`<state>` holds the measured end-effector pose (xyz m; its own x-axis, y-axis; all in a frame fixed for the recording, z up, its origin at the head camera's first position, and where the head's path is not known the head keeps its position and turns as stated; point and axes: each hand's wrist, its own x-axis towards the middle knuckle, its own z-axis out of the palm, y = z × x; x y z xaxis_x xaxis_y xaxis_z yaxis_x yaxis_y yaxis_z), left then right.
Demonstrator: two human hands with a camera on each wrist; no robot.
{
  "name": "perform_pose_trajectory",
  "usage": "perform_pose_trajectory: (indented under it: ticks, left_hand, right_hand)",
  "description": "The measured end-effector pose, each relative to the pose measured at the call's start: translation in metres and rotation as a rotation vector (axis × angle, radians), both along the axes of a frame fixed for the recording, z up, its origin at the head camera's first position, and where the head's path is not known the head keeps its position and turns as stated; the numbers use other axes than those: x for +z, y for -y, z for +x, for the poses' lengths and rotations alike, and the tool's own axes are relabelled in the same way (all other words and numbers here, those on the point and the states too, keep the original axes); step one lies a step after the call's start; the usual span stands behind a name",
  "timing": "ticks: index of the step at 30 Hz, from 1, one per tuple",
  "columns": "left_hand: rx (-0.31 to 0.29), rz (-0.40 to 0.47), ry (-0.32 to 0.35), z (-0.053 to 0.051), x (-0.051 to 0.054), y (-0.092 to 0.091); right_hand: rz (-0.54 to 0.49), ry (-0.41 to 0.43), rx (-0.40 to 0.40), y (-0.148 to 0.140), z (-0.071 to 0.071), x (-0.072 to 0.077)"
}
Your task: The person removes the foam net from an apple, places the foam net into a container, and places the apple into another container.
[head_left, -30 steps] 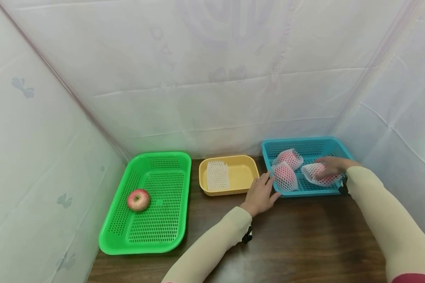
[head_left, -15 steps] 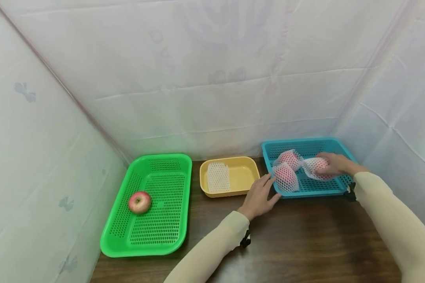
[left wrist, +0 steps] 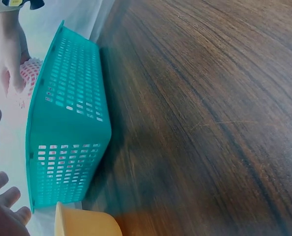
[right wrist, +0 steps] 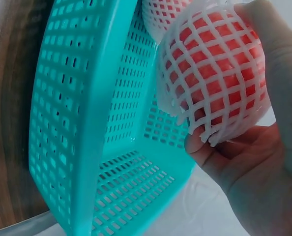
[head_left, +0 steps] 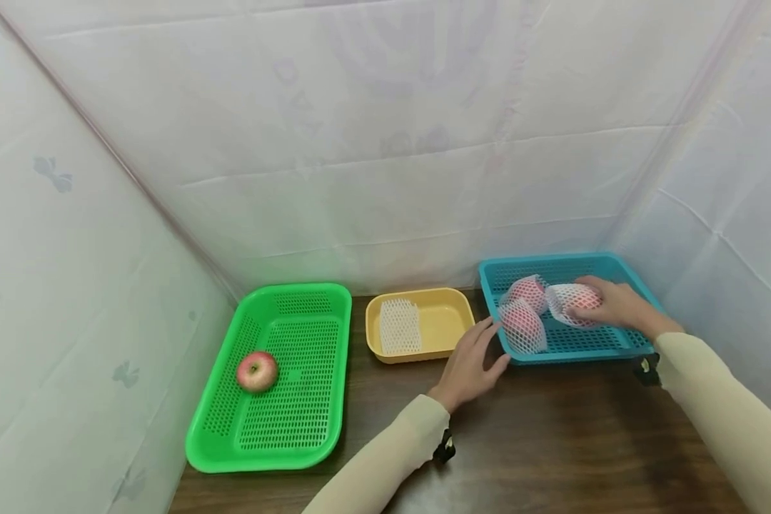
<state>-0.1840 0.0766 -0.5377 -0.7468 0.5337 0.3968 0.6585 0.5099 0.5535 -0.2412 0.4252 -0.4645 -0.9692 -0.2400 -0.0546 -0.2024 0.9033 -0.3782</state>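
Observation:
My right hand (head_left: 620,307) grips a red apple in a white foam net (head_left: 576,303) over the blue basket (head_left: 568,355). In the right wrist view, thumb and fingers curl round the netted apple (right wrist: 215,73), which is above the basket floor. Two more netted apples (head_left: 522,325) lie against each other at the basket's left end. My left hand (head_left: 467,368) has its fingers spread, with the tips at the basket's left rim; in the left wrist view the hand (left wrist: 3,201) is beside the basket (left wrist: 67,118), holding nothing.
A yellow tray (head_left: 446,328) with an empty foam net (head_left: 400,327) stands left of the blue basket. Farther left is a green basket (head_left: 343,400) holding one bare apple (head_left: 257,372). White curtains hang behind and at both sides of the wooden table (head_left: 540,435).
My right hand has lifted the netted apple from the basket's floor, moving slightly up and right. My left hand has stayed by the rim.

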Motion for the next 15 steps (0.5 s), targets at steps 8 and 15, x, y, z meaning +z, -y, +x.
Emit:
perform_pose_trajectory:
  ticks: [8, 15]
  left_hand:
    - [0.029, 0.051, 0.01, 0.004, -0.004, 0.006]
    - [0.049, 0.06, 0.052, 0.005, -0.005, 0.011]
  right_hand:
    - [-0.019, -0.053, -0.033, 0.002, 0.016, 0.001]
    - [-0.029, -0.108, -0.047, 0.009, 0.03, 0.006]
